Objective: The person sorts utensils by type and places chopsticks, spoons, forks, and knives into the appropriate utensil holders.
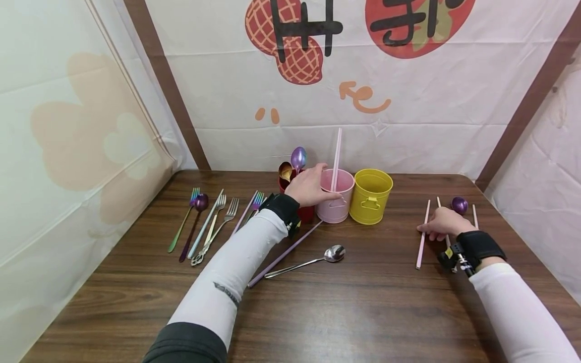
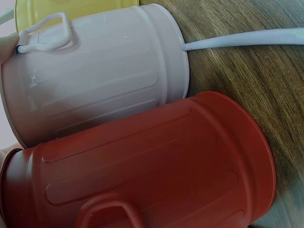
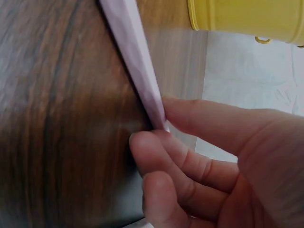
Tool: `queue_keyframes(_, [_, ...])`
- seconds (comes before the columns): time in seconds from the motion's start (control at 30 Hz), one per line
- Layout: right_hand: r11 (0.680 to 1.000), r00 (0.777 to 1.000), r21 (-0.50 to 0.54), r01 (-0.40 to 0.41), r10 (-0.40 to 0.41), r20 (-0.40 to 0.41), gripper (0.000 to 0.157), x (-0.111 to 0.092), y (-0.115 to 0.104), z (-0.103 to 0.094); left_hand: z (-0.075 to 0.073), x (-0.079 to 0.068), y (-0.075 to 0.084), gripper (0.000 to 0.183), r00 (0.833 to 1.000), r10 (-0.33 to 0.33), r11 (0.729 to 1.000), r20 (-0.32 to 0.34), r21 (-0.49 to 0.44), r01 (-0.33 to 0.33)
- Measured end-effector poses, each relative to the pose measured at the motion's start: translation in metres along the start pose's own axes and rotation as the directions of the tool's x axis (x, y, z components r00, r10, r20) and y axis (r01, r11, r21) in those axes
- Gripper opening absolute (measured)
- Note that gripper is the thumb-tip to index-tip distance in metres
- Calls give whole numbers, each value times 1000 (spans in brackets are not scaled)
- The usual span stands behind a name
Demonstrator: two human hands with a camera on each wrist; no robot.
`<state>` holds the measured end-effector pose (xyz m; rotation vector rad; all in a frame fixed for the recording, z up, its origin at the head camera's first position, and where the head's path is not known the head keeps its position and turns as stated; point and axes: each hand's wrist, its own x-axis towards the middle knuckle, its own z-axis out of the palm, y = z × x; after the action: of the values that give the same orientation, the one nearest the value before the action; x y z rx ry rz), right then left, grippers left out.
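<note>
White printed cloth (image 1: pixel 218 91) is hung behind a brown wooden table (image 1: pixel 363 312). At the right of the head view, a pink chopstick (image 1: pixel 422 243) is pinched in a narrow grip by the right hand (image 1: pixel 447 224), its shaft set between thumb and fingertips; a shorter length is left showing above the grip and a longer one below. Its long axis is directed nearly straight up the frame, the upper end tilted slightly to the right. In the right wrist view, it is seen slanting from the top edge down to the fingertips near the middle.

At the centre of the head view, the left hand (image 1: pixel 310 186) is spread wide at a pink bucket (image 1: pixel 333 209); whether the bucket is firmly held cannot be told. Two more chopsticks (image 1: pixel 336 161) are stood in it, almost upright. It is flanked by a red bucket (image 2: pixel 142 161) on the left and a yellow bucket (image 1: pixel 369 201) on the right.
</note>
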<state>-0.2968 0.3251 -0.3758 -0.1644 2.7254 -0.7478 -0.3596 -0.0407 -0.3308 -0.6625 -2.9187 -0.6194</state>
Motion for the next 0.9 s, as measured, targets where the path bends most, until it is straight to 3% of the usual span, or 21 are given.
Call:
queue_keyframes(0.3, [969, 995, 229, -97, 88, 49, 21, 2, -1, 2, 0, 0, 0, 93, 1000, -5, 1000, 8, -10, 5])
queue_keyframes(0.53, [964, 991, 230, -133, 123, 58, 25, 3, 1, 2, -1, -1, 0, 92, 1000, 1, 1000, 13, -8, -1])
queue_keyframes(0.77, [972, 993, 204, -115, 108, 44, 29, 1, 3, -2, 0, 0, 0, 92, 1000, 3, 1000, 11, -11, -2])
queue_keyframes(0.9, [965, 996, 244, -93, 88, 32, 28, -1, 2, -6, 0, 0, -1, 92, 1000, 2, 1000, 11, -15, -2])
